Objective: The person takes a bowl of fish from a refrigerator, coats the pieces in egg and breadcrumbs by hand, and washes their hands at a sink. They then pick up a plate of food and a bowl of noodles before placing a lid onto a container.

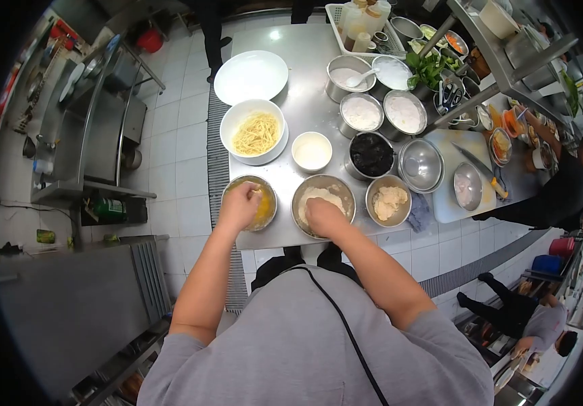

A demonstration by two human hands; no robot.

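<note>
My left hand (239, 207) is over a metal bowl of yellow liquid (264, 212) that looks like beaten egg. Its fingers are pinched around a small pale piece (256, 192). Down in a second metal bowl, my right hand (325, 218) has curled fingers against pale, crumbly flour (324, 195); what they hold, if anything, is hidden. Just right of it stands a metal bowl with a lumpy, pale mixture (390, 202). A small white bowl of cream-coloured contents (312, 151) sits behind the flour bowl.
Noodles (256, 134) fill a white bowl at the left, with a white plate (251, 76) behind. Several metal pots of white powder (361, 113) and a pot of black contents (371, 154) stand right. A knife (474, 162) lies on a cutting board (446, 203). Other people work at the right.
</note>
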